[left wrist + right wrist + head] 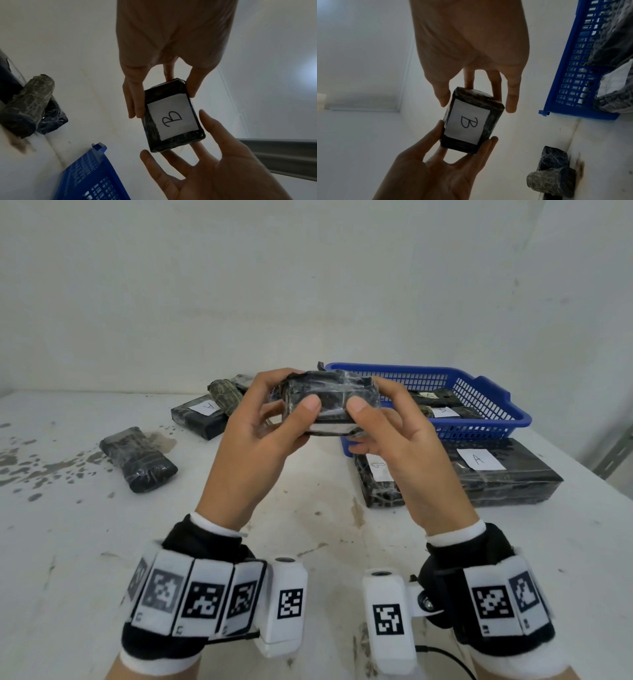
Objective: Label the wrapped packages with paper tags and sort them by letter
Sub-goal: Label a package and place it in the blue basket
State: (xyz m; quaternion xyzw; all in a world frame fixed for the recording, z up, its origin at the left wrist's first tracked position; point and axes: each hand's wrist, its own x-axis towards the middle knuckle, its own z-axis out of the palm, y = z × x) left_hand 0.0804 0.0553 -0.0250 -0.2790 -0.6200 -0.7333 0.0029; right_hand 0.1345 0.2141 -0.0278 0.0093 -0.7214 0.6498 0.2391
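Both hands hold one small black package (330, 402) in the air just in front of the blue basket (479, 392). The left hand (260, 440) and right hand (400, 436) clamp its ends, thumbs on the near face; its paper tag (172, 117) reads B.

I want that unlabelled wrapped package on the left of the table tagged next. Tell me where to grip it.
Grip the unlabelled wrapped package across its two long sides, coming from above. It lies flat on the table, an oblong bundle standing clear of the other packages, so both sides are free. Its film wrap looks slippery; pinch firmly.
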